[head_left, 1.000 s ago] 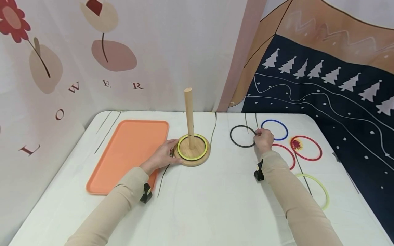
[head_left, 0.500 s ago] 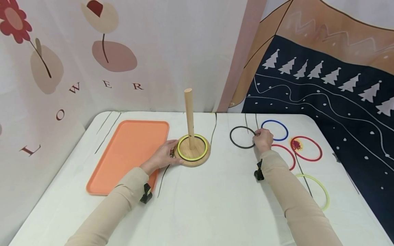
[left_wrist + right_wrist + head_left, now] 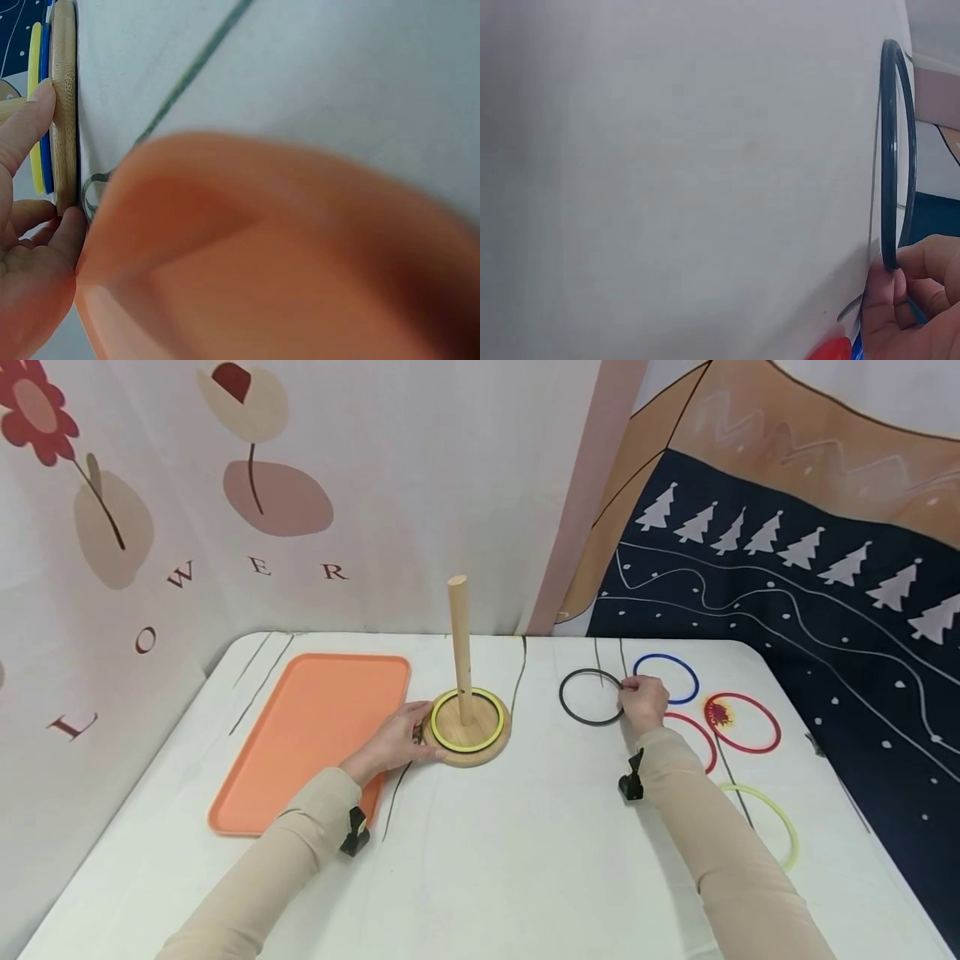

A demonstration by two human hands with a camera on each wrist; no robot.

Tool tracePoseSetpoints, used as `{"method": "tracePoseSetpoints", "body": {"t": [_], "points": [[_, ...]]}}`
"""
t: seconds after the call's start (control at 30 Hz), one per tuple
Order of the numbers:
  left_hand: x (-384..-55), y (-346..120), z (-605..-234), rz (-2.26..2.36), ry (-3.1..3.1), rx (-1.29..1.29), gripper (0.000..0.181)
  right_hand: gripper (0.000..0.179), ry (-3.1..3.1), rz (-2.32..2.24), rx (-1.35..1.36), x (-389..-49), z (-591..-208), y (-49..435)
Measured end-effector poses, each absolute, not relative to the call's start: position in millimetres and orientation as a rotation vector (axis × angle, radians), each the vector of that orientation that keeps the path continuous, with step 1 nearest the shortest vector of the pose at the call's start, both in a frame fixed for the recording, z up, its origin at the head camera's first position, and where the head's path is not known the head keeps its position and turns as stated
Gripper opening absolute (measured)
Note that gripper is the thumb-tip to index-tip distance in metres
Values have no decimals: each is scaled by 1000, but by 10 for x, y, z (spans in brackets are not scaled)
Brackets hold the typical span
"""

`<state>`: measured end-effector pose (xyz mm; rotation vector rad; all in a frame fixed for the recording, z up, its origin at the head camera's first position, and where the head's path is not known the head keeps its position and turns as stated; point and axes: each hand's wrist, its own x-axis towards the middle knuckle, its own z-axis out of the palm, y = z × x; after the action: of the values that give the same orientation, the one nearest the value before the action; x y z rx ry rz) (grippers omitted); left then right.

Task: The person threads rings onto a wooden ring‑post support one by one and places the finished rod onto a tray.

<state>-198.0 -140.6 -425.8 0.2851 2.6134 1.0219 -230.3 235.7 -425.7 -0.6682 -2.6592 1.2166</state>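
Black ring [image 3: 889, 157]: right of centre in the head view; its right edge lies in the grip of the right hand [image 3: 643, 700].
Fingers, right hand: pinched together on the rim, lower right of the right wrist view.
Stand [image 3: 462, 660]: wooden, near the middle of the head view; round base, peg upright.
Fingers, left hand [image 3: 393, 739]: clamped with the thumb on the left edge of the base.
Stacked pair: yellow ring [image 3: 35, 60] above blue ring [image 3: 45, 67], both around the peg; seen edge-on, upper left of the left wrist view.
Loose blue ring [image 3: 663, 656]: just behind the right hand.
Near red ring [image 3: 715, 753]: beside the right wrist, partly hidden by it.
Far red ring [image 3: 778, 735]: right side of the head view, its left part over a printed flower.
Pale ring [image 3: 795, 842]: yellow-green, lower right, partly behind the right sleeve [image 3: 727, 852].
Tray [image 3: 315, 735]: orange, left of the stand; the left wrist crosses its right edge.
Worktop [image 3: 540, 860]: white, with dark lines.
Backdrop: flower cloth [image 3: 390, 485], upper left; dark tree cloth [image 3: 750, 585], upper right.
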Motion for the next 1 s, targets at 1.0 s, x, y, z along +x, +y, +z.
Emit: {"method": "tracePoseSetpoints", "body": {"t": [1.0], "points": [[-1972, -1422, -4263, 1063, 2589, 286, 92, 29, -2232, 2062, -440, -2331, -3387, 1855]]}}
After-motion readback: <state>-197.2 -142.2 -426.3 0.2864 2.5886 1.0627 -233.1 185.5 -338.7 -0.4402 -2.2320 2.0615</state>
